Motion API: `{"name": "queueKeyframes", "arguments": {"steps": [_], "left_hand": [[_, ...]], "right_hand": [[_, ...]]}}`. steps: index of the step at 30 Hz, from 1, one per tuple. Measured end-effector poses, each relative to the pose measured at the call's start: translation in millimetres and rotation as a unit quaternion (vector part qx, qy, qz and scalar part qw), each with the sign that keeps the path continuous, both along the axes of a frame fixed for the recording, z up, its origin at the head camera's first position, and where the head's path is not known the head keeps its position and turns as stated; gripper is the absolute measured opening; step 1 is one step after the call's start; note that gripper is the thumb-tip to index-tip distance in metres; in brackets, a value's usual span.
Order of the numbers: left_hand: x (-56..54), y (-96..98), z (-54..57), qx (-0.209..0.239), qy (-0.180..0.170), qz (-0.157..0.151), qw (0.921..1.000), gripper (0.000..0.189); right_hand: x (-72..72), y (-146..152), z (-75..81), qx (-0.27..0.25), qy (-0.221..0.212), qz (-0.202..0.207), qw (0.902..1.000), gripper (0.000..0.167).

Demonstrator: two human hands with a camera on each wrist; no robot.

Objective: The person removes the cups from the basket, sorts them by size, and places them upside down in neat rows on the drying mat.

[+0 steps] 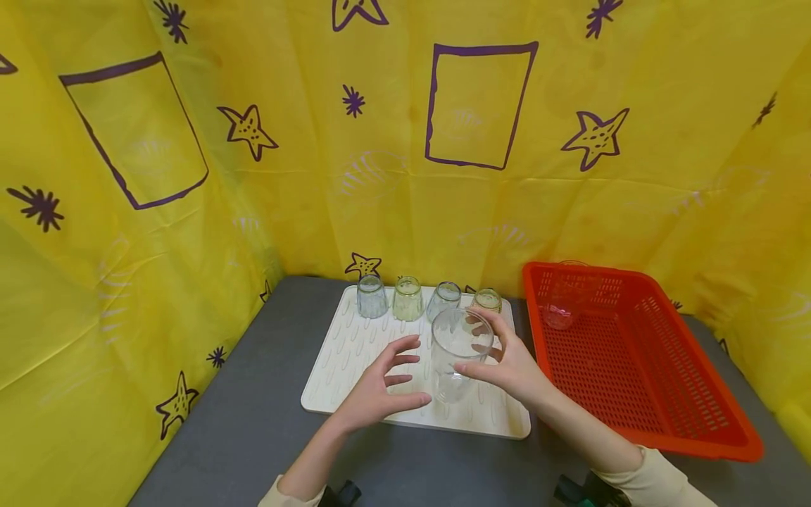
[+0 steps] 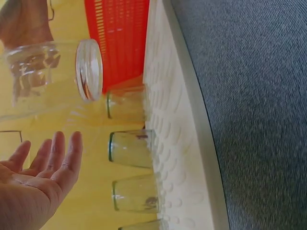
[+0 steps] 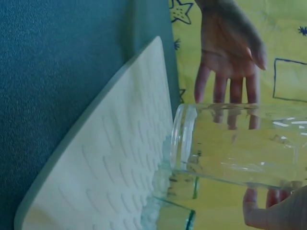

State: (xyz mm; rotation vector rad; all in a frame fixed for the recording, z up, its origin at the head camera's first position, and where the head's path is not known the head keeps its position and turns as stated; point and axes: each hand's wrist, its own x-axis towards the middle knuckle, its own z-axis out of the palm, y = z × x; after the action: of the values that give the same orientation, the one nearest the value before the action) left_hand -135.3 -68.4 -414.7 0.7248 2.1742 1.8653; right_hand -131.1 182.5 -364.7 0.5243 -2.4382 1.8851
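A large clear glass vessel (image 1: pixel 451 384), wide rim uppermost, is upright above the white ribbed drying mat (image 1: pixel 355 384). My right hand (image 1: pixel 513 359) grips it near the rim, thumb on the near side and fingers round the far side. To its left, my left hand (image 1: pixel 374 394) is spread, palm facing the vessel (image 2: pixel 53 76) and holding nothing. The thick base of the vessel (image 3: pixel 235 143) is raised off the mat in both wrist views. Behind it, a row of small tumblers (image 1: pixel 407 299) stands upside down along the mat's back edge.
A red slotted plastic basket (image 1: pixel 709 401) stands right of the mat, with another clear glass (image 1: pixel 559 317) in its back left corner. The dark grey table (image 1: pixel 241 401) carries everything. A yellow patterned curtain (image 1: pixel 304 211) hangs behind and at the sides.
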Motion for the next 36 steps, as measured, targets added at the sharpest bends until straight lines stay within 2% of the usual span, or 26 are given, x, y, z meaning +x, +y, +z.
{"name": "queueKeyframes", "arguments": {"steps": [8, 14, 19, 31, 36], "left_hand": [[-0.4, 9.2, -3.0, -0.005, 0.015, -0.01, 0.9998, 0.08], [1.6, 13.3, -2.4, -0.022, 0.027, -0.006, 0.9994, 0.08], [2.8, 15.1, -1.6, -0.03, 0.038, -0.004, 0.9988, 0.079], [4.0, 15.3, -5.3, -0.007, 0.034, 0.008, 0.9994, 0.077], [5.2, 15.7, -7.1, 0.001, 0.019, 0.017, 0.9997, 0.076]], "right_hand": [[3.8, -8.6, -10.7, 0.005, 0.002, 0.038, 0.9993, 0.074], [7.6, -13.7, -14.9, -0.004, -0.01, 0.057, 0.9983, 0.077], [8.5, -15.6, -17.1, 0.0, 0.002, 0.071, 0.9975, 0.078], [8.5, -16.5, -19.6, 0.011, 0.007, 0.079, 0.9968, 0.081], [8.8, -13.8, -20.6, 0.002, -0.001, 0.085, 0.9964, 0.08]]}}
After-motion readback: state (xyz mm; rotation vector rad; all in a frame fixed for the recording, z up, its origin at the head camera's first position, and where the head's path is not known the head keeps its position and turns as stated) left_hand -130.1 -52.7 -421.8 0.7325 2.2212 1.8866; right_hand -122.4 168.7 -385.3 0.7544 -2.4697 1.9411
